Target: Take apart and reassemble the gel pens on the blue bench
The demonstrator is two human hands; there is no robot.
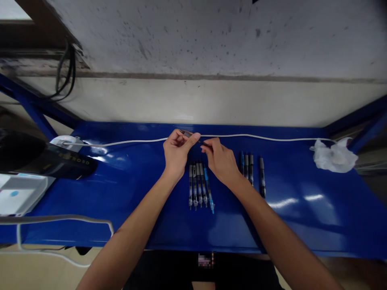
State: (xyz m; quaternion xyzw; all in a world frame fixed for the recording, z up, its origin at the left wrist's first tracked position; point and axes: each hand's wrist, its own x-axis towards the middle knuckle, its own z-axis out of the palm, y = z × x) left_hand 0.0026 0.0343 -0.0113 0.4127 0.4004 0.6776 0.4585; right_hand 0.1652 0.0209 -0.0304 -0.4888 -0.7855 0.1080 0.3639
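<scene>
Above the blue table, my left hand (178, 153) pinches the grey end of a dark pen (187, 134) between thumb and fingers. Closed on the pen's other end is my right hand (222, 159), its fingertips hiding part of the barrel. Just below and between my hands lies a row of several pens (198, 185), most with grey clips. The rightmost of that row is a blue pen (208, 187), lying slightly tilted. Beyond my right wrist lie more pens (247, 165), partly covered by the forearm, and one separate dark pen (262, 177).
A white cable (142, 141) runs across the back of the blue table (121, 193). At the right sits a crumpled white plastic bag (334, 155). A black cylindrical object (66, 161) and a white box (24, 193) occupy the left. Behind stands a wall (211, 96).
</scene>
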